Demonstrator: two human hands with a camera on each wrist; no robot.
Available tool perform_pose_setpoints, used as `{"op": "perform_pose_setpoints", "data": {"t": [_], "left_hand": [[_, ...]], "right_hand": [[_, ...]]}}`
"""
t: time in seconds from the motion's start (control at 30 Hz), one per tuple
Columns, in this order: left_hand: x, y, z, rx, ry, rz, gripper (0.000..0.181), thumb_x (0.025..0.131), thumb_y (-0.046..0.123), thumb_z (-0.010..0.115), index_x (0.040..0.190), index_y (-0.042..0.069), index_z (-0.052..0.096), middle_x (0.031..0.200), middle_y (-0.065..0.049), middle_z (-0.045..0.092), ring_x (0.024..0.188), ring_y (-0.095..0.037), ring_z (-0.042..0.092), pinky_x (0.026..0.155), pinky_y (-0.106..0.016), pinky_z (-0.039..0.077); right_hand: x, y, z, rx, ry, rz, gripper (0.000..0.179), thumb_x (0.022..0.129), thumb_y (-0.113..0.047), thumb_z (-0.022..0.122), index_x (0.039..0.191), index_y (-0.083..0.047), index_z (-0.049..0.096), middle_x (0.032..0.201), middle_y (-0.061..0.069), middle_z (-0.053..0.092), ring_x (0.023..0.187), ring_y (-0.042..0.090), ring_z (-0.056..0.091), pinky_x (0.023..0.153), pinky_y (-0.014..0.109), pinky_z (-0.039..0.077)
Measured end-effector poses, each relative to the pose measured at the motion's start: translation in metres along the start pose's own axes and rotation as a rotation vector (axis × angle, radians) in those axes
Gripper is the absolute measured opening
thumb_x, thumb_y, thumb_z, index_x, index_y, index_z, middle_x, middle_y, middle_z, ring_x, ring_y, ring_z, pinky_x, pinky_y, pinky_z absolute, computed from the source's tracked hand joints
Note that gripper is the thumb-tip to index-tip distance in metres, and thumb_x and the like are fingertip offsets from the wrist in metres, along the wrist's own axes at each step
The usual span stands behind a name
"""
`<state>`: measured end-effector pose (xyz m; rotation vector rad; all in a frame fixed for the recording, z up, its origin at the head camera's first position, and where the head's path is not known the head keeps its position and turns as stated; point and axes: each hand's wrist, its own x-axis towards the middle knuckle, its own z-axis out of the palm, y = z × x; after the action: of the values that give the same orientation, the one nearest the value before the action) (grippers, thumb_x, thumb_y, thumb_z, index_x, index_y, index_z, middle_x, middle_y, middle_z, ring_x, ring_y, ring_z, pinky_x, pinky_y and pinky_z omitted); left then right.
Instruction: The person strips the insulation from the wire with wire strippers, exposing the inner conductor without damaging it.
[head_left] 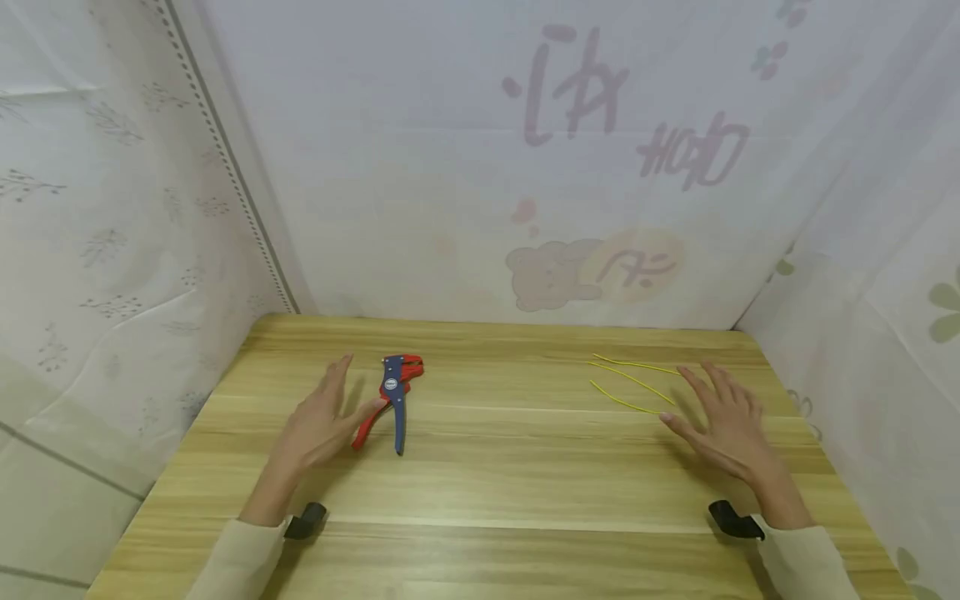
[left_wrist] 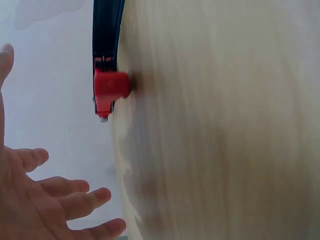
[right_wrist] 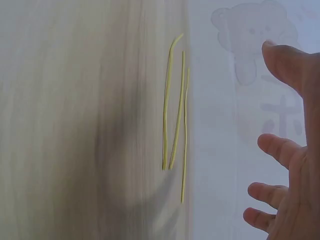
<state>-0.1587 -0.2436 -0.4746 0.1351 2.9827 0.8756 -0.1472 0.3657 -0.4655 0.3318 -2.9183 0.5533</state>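
Note:
A wire stripper with blue and red handles and red jaws lies on the left half of the table. Just left of it hovers my left hand, fingers spread, holding nothing; its thumb overlaps the red handle in the head view. In the left wrist view the stripper is apart from the fingers. Three short yellow wires lie side by side on the right half. My right hand is over their right ends, fingers spread and holding nothing. The right wrist view shows the wires beyond that hand.
The wood-grain table reaches back to a pale printed cloth hung behind it. More patterned cloth hangs along the left side and right side. Black mounts sit at both wrists.

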Motion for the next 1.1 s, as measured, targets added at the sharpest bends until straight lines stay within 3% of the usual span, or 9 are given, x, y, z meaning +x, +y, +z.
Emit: {"op": "perform_pose_setpoints", "data": {"t": [0.23,0.43,0.67,0.8,0.9,1.1], "left_hand": [[0.002,0.008,0.006,-0.068,0.039,-0.039,0.097,0.095,0.071,0.051,0.166,0.019,0.011,0.154,-0.027,0.048,0.134,-0.054,0.051,0.103,-0.074,0.043],[0.002,0.013,0.012,-0.143,0.066,-0.063,0.089,0.097,0.068,0.052,0.162,0.014,0.024,0.143,-0.022,0.06,0.123,-0.043,0.064,0.1,-0.066,0.05],[0.005,0.02,0.018,-0.23,0.04,-0.106,0.091,0.094,0.071,0.055,0.157,0.009,0.033,0.132,-0.022,0.066,0.114,-0.036,0.069,0.093,-0.055,0.057],[0.006,0.022,0.023,-0.254,-0.002,-0.136,0.095,0.089,0.071,0.063,0.155,0.008,0.037,0.128,-0.02,0.065,0.11,-0.031,0.067,0.083,-0.042,0.058],[0.007,0.023,0.027,-0.249,-0.026,-0.141,0.094,0.087,0.066,0.07,0.152,0.004,0.04,0.123,-0.02,0.065,0.105,-0.029,0.065,0.077,-0.034,0.054],[0.01,0.025,0.031,-0.189,-0.031,-0.154,0.079,0.085,0.055,0.078,0.134,-0.002,0.053,0.109,-0.016,0.063,0.093,-0.025,0.059,0.071,-0.03,0.047]], "right_hand": [[0.007,-0.011,0.004,0.065,-0.001,-0.026,0.079,0.095,-0.043,0.069,0.159,-0.015,0.033,0.163,0.028,0.024,0.14,0.064,0.023,0.1,0.087,0.018],[0.011,-0.017,0.012,0.131,0.03,-0.066,0.072,0.094,-0.034,0.073,0.155,-0.01,0.041,0.154,0.029,0.036,0.138,0.058,0.029,0.101,0.078,0.028],[0.018,-0.027,0.021,0.186,0.036,-0.081,0.062,0.095,-0.027,0.073,0.148,-0.004,0.048,0.138,0.025,0.049,0.123,0.046,0.048,0.092,0.067,0.046],[0.019,-0.034,0.025,0.209,0.021,-0.09,0.054,0.096,-0.021,0.072,0.143,-0.001,0.052,0.131,0.024,0.056,0.11,0.041,0.06,0.086,0.06,0.054],[0.021,-0.037,0.03,0.228,0.026,-0.102,0.049,0.095,-0.014,0.073,0.137,0.002,0.056,0.125,0.023,0.06,0.104,0.039,0.064,0.084,0.057,0.057],[0.026,-0.043,0.04,0.206,-0.013,-0.102,0.04,0.095,-0.015,0.073,0.129,0.002,0.063,0.116,0.019,0.065,0.102,0.036,0.066,0.086,0.055,0.057]]}}
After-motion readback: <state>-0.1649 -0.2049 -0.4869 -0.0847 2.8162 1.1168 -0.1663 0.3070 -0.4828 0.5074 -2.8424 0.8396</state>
